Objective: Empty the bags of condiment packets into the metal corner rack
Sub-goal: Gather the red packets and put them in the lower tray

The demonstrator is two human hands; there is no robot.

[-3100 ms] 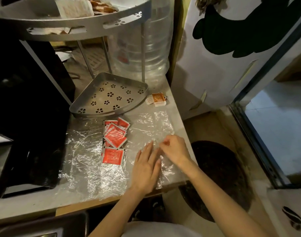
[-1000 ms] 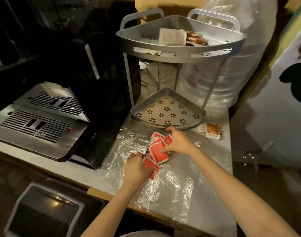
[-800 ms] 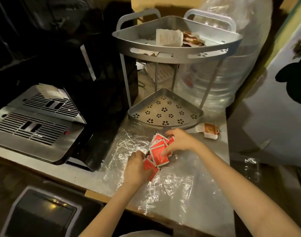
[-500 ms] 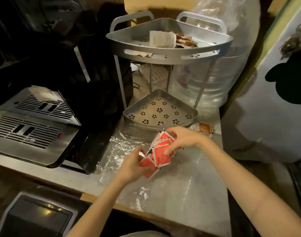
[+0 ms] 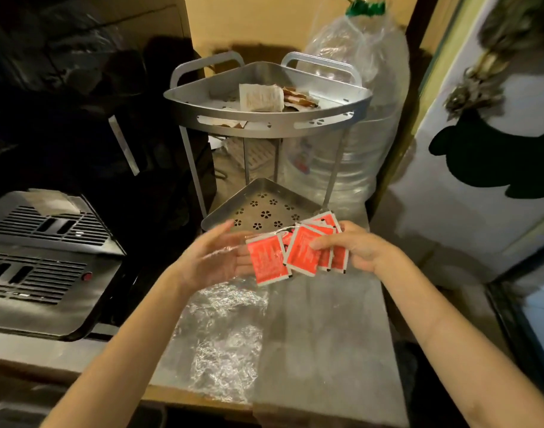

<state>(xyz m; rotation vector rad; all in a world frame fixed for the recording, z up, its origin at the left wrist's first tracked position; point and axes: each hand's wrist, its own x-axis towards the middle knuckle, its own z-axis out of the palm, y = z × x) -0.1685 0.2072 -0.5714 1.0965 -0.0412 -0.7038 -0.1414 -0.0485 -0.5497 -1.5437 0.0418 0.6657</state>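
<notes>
Several red condiment packets (image 5: 298,251) are fanned out in the air above the counter, just in front of the metal corner rack (image 5: 274,122). My right hand (image 5: 354,245) pinches the right side of the bunch, thumb on top. My left hand (image 5: 215,257) lies palm up with straight fingers under the leftmost packet. The rack's lower shelf (image 5: 264,211), punched with flower holes, holds nothing I can see. On its upper shelf lie a white packet (image 5: 260,98) and some brown ones. An empty clear plastic bag (image 5: 224,329) lies crumpled on the counter below my hands.
A black machine with a slotted metal tray (image 5: 39,251) fills the left. A large clear water jug (image 5: 354,125) wrapped in plastic stands behind the rack on the right. A white panel (image 5: 487,168) closes the right side. The grey counter (image 5: 329,350) ends at its front edge near me.
Both hands gathered the red packets off the plastic bag and lifted them up toward the rack. The left hand has opened flat beneath them; the view has tilted upward.
</notes>
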